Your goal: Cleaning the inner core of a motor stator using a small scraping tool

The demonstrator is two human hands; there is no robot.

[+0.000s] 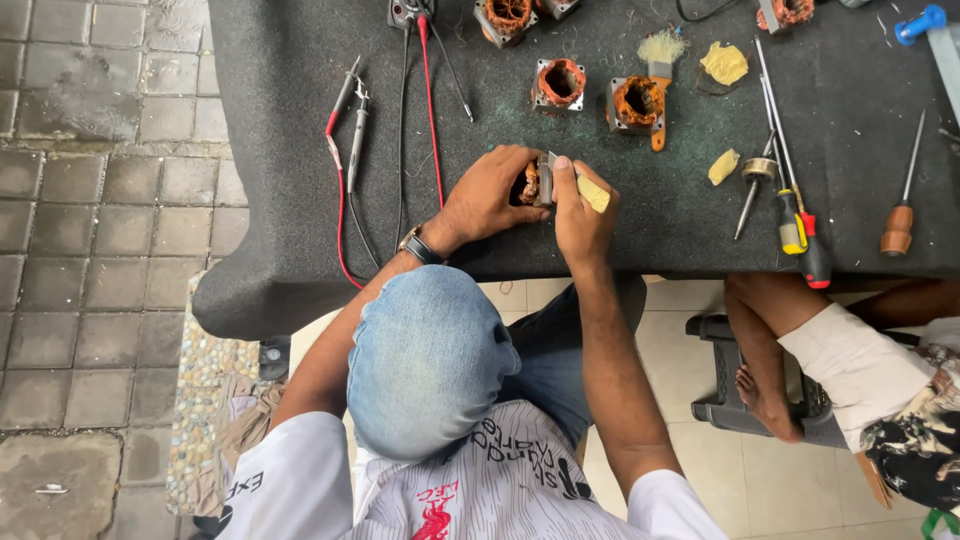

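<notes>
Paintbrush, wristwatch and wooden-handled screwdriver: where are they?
Paintbrush (660,75): head view, on its ferrule just below the bristles.
Wristwatch (420,245): head view, on the strap at the left wrist.
Wooden-handled screwdriver (897,228): head view, on its brown handle.

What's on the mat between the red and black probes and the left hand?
Head view: only the red wire, running down the mat between the probes and left hand.

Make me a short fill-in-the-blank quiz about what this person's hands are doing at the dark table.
1. The left hand holds a small copper-wound ____.
2. The right hand presses a ____ coloured pad against it.
3. A watch sits on the ____ wrist.
4. The brush on the table has an ____ handle.

Missing words: motor part; yellow; left; orange
</notes>
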